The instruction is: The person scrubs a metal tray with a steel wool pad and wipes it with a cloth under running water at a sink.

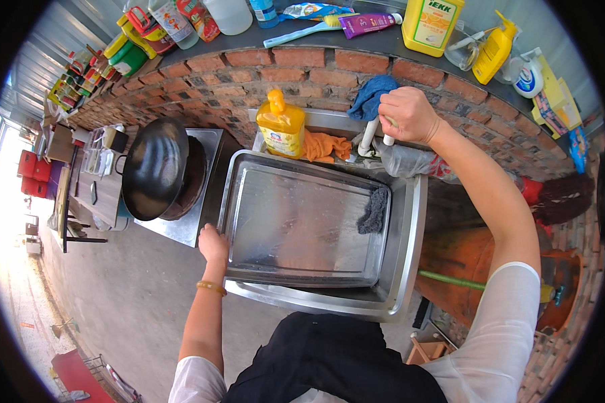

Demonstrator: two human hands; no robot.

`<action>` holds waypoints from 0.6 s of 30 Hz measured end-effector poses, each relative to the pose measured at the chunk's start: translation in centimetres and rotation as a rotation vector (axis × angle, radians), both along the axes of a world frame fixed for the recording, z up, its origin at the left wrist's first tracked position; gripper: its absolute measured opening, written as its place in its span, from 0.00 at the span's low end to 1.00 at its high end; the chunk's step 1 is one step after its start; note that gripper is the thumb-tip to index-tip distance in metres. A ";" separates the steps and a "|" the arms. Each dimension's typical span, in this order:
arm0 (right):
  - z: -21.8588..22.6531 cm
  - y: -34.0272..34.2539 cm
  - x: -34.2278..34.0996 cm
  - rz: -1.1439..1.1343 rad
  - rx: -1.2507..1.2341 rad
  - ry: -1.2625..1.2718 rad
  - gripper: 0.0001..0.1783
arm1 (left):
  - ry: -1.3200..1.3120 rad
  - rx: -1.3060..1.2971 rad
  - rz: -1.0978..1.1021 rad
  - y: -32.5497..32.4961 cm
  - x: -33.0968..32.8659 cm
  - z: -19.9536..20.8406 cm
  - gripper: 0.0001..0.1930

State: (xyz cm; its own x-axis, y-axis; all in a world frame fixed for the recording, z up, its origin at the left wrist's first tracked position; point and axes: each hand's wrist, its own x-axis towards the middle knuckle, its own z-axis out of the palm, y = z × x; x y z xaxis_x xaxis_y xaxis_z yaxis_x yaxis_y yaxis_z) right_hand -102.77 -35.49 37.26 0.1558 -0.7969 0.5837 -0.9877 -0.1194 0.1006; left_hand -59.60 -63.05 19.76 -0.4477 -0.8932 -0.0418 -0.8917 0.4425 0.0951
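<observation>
A large rectangular metal tray [296, 225] rests tilted in a stainless steel sink [405, 248]. Its surface looks wet, and a dark grey scrubbing cloth [373, 211] lies inside near the right end. My left hand [214, 244] is closed on the tray's left edge, its fingertips partly hidden. Beyond the sink's far right corner, my right hand [405, 115] is closed around the white tap [388, 140], most of which the hand covers. A blue cloth [372, 97] hangs right beside that hand. No running water can be made out.
A yellow pump bottle [281, 127] and an orange cloth [326, 146] sit behind the sink. On the left, a black wok [156, 168] stands on a stove [205, 158]. Bottles and a brush [302, 31] line the brick wall's ledge [376, 44]. An orange barrel [457, 258] stands right.
</observation>
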 end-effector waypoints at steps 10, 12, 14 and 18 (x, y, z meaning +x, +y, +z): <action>0.4 0.5 -1.0 0.089 0.097 -0.027 0.06 | -0.028 -0.015 0.006 0.4 -0.1 0.1 0.13; 0.4 0.5 -0.4 0.019 0.071 -0.248 0.08 | -0.050 -0.030 -0.010 0.0 0.2 0.0 0.12; -0.1 0.8 0.6 -0.121 -0.044 -0.669 0.12 | -0.089 -0.040 0.002 -0.5 0.4 -0.6 0.12; -2.2 0.2 -1.7 -0.588 -0.185 -0.877 0.19 | -0.117 -0.062 -0.035 -0.5 -0.1 -0.5 0.10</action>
